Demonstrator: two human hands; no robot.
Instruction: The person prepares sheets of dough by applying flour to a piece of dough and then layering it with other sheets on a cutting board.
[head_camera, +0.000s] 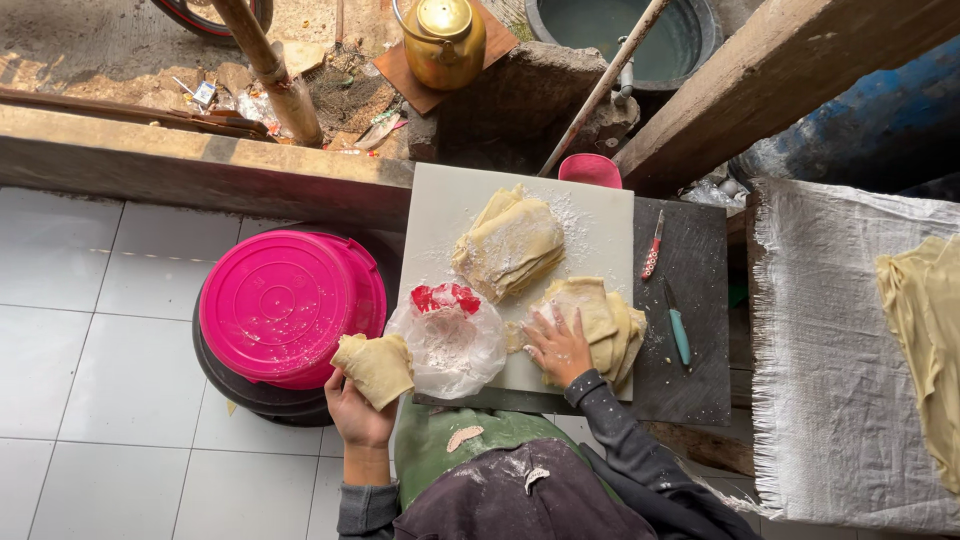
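From the head camera I looked down on a floured white cutting board (600, 215). My left hand (358, 410) held a folded piece of dough (375, 367), its grip closed around it, beside a pink lid (280, 305). My right hand (560, 347) lay flat, fingers spread, on a dough stack (605, 320). I judged I was mid-folding; next called for setting the folded piece down gently.

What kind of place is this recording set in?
Probably an informal open-air food-prep spot by a yard: folded dough sheets on a floured white board, a brass kettle on rough stone, and bare ground beyond the tiled floor.
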